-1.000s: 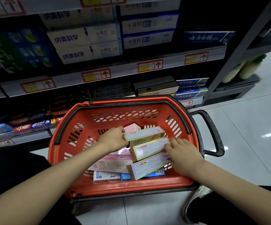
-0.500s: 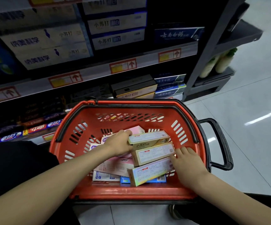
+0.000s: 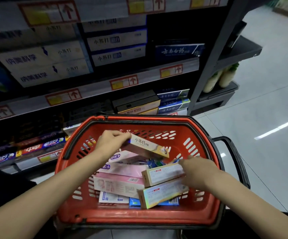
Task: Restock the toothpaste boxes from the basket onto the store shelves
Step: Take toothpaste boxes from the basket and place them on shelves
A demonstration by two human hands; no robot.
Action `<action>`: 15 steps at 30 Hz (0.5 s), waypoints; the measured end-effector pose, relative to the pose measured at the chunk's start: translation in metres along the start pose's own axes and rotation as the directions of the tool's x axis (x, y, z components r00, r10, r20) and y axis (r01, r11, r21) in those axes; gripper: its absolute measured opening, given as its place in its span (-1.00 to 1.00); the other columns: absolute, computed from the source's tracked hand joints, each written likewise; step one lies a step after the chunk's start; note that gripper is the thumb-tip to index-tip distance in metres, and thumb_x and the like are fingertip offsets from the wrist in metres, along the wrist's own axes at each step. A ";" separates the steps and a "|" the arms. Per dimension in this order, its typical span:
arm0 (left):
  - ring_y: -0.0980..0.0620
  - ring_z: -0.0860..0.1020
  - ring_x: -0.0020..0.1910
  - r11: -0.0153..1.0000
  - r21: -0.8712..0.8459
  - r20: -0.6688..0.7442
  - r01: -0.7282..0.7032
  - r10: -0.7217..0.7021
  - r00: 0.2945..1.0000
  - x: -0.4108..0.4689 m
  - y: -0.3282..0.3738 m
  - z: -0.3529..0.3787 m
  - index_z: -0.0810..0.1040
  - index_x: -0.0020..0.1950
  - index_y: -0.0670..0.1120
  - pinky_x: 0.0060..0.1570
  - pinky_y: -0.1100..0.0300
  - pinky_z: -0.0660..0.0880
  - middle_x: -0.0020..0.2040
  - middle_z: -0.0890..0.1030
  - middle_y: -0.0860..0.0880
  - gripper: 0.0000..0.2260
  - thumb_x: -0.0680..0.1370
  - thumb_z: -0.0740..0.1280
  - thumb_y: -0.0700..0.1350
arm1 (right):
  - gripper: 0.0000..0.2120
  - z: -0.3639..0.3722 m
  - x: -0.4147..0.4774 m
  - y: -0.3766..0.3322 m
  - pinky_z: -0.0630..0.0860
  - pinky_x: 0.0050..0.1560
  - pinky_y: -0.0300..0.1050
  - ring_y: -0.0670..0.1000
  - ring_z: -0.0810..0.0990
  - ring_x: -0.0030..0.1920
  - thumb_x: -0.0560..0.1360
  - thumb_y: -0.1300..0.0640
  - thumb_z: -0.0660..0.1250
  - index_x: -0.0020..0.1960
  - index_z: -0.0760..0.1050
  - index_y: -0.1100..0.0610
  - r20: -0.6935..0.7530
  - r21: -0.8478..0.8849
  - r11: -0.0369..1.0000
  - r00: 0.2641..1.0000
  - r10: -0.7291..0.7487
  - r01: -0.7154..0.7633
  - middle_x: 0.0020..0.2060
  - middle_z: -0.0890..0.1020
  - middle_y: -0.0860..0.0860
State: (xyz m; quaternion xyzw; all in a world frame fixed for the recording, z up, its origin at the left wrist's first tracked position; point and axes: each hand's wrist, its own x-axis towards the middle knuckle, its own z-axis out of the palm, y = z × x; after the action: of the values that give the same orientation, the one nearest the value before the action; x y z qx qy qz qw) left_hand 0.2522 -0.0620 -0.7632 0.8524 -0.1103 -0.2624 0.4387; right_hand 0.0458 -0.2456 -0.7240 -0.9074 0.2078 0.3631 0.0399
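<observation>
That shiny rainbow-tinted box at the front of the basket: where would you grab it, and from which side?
Probably by its free left end, coming from above. The shiny box is long and narrow, so fingers can span its width; it lies tilted atop the pile, while the right hand sits at its right end and a beige box crowds its far edge.

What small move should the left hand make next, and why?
Probably lift the cream box toward the shelf: the left hand grips its end, it hangs above the pile in the basket, and similarly printed boxes stand there.
</observation>
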 end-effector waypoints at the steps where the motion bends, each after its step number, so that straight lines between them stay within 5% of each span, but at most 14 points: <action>1: 0.07 0.57 -0.25 0.997 -0.071 -0.022 -0.001 0.000 1.000 -0.004 0.005 -0.008 0.73 -0.34 0.07 -0.14 0.15 0.45 -0.38 0.64 0.17 -0.77 0.48 0.43 0.09 | -0.54 -0.010 -0.004 0.001 0.50 0.24 0.03 0.14 0.50 0.34 0.58 -0.08 0.31 0.44 0.39 0.00 -0.025 0.019 1.000 1.000 0.015 -0.015 0.33 0.50 0.05; 5: 0.01 0.37 -0.30 0.954 -0.300 -0.111 -0.013 -0.022 0.994 -0.016 0.028 -0.033 0.54 -0.36 0.00 -0.17 0.07 0.29 -0.38 0.46 0.03 -0.74 0.48 0.44 0.06 | -0.39 -0.047 -0.017 0.007 0.53 0.22 0.03 0.13 0.54 0.32 0.57 -0.31 0.28 0.47 0.35 0.03 -0.157 0.160 0.984 0.982 0.109 -0.084 0.33 0.52 0.05; 10: 0.01 0.49 -0.21 0.887 -0.459 -0.137 -0.054 -0.011 0.991 -0.036 0.050 -0.062 0.74 -0.14 -0.19 -0.08 0.05 0.37 -0.23 0.63 -0.03 -0.69 0.52 0.42 0.07 | -0.34 -0.094 -0.035 0.013 0.49 0.20 -0.01 0.14 0.59 0.28 0.54 -0.44 0.21 0.43 0.44 0.01 -0.313 0.498 0.867 0.930 0.192 -0.011 0.29 0.63 0.08; 12: 0.05 0.58 -0.18 0.849 -0.526 -0.119 -0.046 -0.020 0.993 -0.047 0.057 -0.071 0.77 -0.06 -0.11 -0.04 0.09 0.43 -0.12 0.74 -0.02 -0.73 0.53 0.41 0.06 | -0.23 -0.110 -0.043 0.010 0.51 0.24 0.04 0.15 0.61 0.24 0.48 -0.53 0.14 0.42 0.46 0.01 -0.335 0.655 0.753 0.919 0.207 0.070 0.27 0.63 0.10; 15: 0.14 0.58 -0.24 0.793 -0.608 -0.092 -0.047 -0.011 0.996 -0.057 0.061 -0.081 0.74 -0.01 -0.06 -0.18 0.20 0.43 -0.11 0.75 0.01 -0.77 0.57 0.37 0.05 | -0.33 -0.122 -0.051 0.002 0.64 0.15 0.16 0.15 0.74 0.00 0.53 -0.49 0.15 0.42 0.45 -0.04 -0.278 0.898 0.403 0.939 0.200 0.180 0.11 0.67 0.13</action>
State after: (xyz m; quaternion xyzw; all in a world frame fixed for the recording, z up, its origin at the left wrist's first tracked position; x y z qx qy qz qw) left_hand 0.2512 -0.0189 -0.6553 0.6759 -0.0081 -0.2407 0.6966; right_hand 0.0898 -0.2568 -0.5998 -0.7834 0.3813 0.0261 0.4902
